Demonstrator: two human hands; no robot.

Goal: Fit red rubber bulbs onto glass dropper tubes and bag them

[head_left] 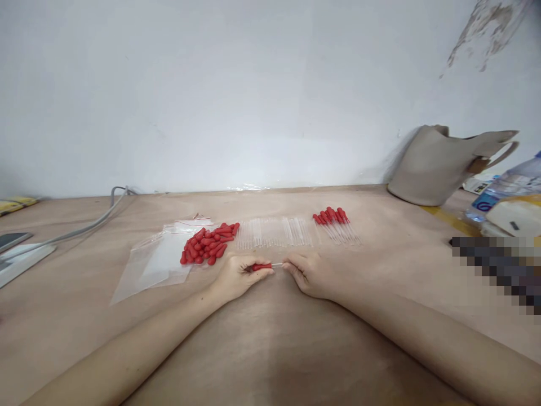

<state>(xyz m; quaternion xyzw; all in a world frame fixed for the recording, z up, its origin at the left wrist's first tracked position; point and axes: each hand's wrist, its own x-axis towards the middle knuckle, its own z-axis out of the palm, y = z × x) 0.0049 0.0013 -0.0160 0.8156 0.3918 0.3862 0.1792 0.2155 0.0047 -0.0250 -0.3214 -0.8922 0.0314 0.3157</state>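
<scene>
My left hand pinches a red rubber dropper bulb. A thin clear glass tube runs from the bulb's open end to my right hand, whose thumb and fingers are closed on it. Bulb and tube lie in one line just above the table. Behind my left hand is a heap of loose red bulbs, partly on a clear plastic bag. Several clear glass tubes lie side by side in a row beyond my hands. To their right rest several droppers with red bulbs fitted.
The clear zip bags lie flat at left. A grey cable crosses the table toward a phone-like device. At right stand a beige bag and a plastic bottle. A white wall closes off the back.
</scene>
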